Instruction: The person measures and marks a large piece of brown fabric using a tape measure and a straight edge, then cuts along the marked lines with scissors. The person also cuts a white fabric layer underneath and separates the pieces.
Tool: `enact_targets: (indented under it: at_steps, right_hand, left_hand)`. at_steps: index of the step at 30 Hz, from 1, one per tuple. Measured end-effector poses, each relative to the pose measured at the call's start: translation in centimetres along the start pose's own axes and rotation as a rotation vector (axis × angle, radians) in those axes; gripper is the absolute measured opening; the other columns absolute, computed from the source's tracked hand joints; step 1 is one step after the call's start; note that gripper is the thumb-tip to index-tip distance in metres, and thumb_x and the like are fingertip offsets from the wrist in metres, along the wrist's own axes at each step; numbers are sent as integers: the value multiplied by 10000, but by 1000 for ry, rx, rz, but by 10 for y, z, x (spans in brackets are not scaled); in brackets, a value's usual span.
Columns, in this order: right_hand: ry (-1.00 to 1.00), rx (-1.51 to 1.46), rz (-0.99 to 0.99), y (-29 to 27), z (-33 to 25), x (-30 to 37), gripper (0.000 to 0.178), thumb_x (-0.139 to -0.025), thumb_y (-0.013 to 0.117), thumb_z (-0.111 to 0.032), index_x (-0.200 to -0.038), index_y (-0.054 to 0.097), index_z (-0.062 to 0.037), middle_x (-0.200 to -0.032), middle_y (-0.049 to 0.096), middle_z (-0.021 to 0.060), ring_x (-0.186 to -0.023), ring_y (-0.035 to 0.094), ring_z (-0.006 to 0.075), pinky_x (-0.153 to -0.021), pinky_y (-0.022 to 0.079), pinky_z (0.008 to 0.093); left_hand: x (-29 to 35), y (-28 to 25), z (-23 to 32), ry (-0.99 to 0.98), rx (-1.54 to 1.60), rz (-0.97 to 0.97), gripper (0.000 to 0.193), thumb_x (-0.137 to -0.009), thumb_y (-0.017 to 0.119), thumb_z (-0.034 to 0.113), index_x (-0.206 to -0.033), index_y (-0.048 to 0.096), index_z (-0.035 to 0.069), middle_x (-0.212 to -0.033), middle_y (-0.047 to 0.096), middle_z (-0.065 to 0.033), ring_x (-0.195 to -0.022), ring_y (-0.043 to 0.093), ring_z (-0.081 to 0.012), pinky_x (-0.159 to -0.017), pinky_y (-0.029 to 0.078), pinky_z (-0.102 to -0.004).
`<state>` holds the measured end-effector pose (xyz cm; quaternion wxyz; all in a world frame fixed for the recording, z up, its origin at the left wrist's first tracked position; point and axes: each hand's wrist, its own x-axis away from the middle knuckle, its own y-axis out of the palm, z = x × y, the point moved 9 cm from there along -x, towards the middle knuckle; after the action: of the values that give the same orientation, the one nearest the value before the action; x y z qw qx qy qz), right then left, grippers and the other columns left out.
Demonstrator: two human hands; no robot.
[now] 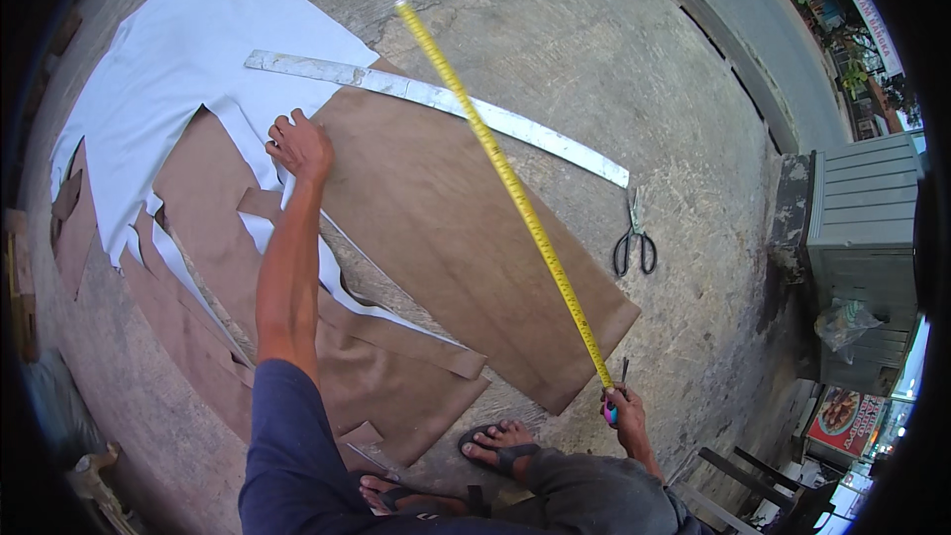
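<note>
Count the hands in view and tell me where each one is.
2: the left hand is near the edge of the white material; the right hand, at lower right, holds the yellow tape measure.

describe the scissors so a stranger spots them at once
Find the brown sheet under the yellow tape, then the long pale ruler across its far end. Just below the ruler's right tip, the scissors lie on bare floor, set apart by two black loop handles.
</note>
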<state>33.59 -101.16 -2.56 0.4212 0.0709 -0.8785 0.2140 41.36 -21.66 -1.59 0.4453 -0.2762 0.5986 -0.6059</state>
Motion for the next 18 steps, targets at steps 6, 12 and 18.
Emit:
enact_targets:
  at_steps: [6,12,18]
  right_hand:
    - [62,152,-140,19,14,-7,170,-960,673,-227,-997,709,-65,-776,625,-15,-638,558,72,-568,435,240]
    - [64,269,-153,19,16,-9,203,-946,677,-243,-992,714,-49,-767,624,-9,-666,560,80,-593,433,255]
    - [36,344,-96,16,20,-15,232,-941,662,-258,-996,715,-38,-763,621,-1,-689,557,98,-623,442,274]
  left_hand:
    - [87,24,-5,178,94,-106,609,-983,578,383,-1505,478,85,-1599,374,-206,-1525,255,-395,-1217,158,-632]
    - [91,31,-30,70,-1,-230,663,-1033,403,494,-1594,372,142,-1689,255,-138,-1571,184,-348,-1226,103,-650]
    - [120,-9,4,141,20,-173,667,-996,529,382,-1566,380,68,-1652,291,-210,-1553,236,-368,-1222,124,-659]
